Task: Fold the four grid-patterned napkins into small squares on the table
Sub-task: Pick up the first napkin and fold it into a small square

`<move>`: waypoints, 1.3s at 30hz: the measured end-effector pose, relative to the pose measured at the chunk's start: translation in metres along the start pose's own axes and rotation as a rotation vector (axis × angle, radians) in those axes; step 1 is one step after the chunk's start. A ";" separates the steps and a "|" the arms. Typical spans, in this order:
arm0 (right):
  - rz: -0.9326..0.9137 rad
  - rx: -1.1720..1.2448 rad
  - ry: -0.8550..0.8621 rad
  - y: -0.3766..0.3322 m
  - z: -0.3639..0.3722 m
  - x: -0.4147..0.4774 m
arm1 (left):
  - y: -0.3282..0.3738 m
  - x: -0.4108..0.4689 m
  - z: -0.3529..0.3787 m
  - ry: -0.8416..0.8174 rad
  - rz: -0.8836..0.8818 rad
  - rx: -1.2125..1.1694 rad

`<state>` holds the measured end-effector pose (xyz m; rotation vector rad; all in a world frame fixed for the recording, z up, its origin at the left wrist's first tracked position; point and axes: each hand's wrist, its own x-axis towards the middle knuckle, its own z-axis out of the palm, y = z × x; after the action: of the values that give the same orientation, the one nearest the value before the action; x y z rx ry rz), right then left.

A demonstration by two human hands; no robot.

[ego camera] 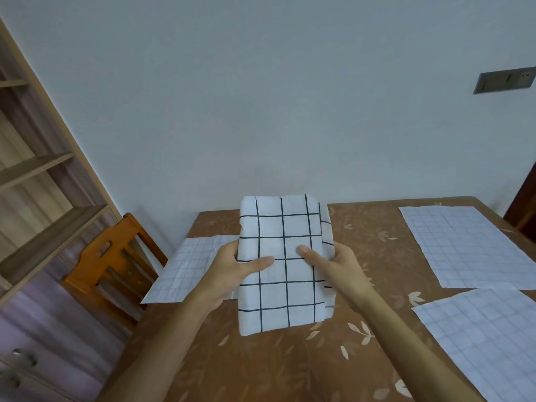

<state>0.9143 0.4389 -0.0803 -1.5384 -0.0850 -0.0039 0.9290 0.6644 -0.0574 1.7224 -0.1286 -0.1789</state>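
Note:
A white napkin with a bold black grid [285, 227], folded into a tall rectangle, is held up above the brown table [362, 236]. My left hand [235, 266] grips its left edge with the thumb across the front. My right hand [333, 266] grips the right edge the same way. Three other napkins with a faint grid lie flat and unfolded: one at the left table edge [185, 271], partly hidden behind my left hand, one at the far right [470, 245], one at the near right [487, 340].
The table wears a brown cloth with pale leaf prints. An orange wooden chair [113, 265] stands at the table's left side. Wooden shelves [34, 169] fill the left. A pale wall with a socket plate [504, 80] rises behind the table.

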 end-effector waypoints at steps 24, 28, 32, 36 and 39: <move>-0.374 -0.533 -0.227 -0.075 -0.010 0.007 | 0.008 0.002 0.010 0.051 0.527 0.757; -0.300 -0.611 -0.429 -0.078 -0.004 0.018 | 0.010 0.005 0.011 -0.049 0.508 0.827; -0.331 -0.671 -0.336 -0.069 -0.006 0.021 | 0.009 0.007 0.006 -0.058 0.465 0.812; -0.380 -0.609 -0.233 -0.064 -0.011 0.019 | 0.007 0.008 -0.001 -0.012 0.458 0.770; -0.409 -0.546 -0.144 -0.063 -0.017 0.018 | 0.006 0.007 -0.007 0.017 0.442 0.765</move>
<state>0.9298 0.4212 -0.0169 -2.0395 -0.5488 -0.2598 0.9369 0.6687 -0.0508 2.3962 -0.6218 0.2480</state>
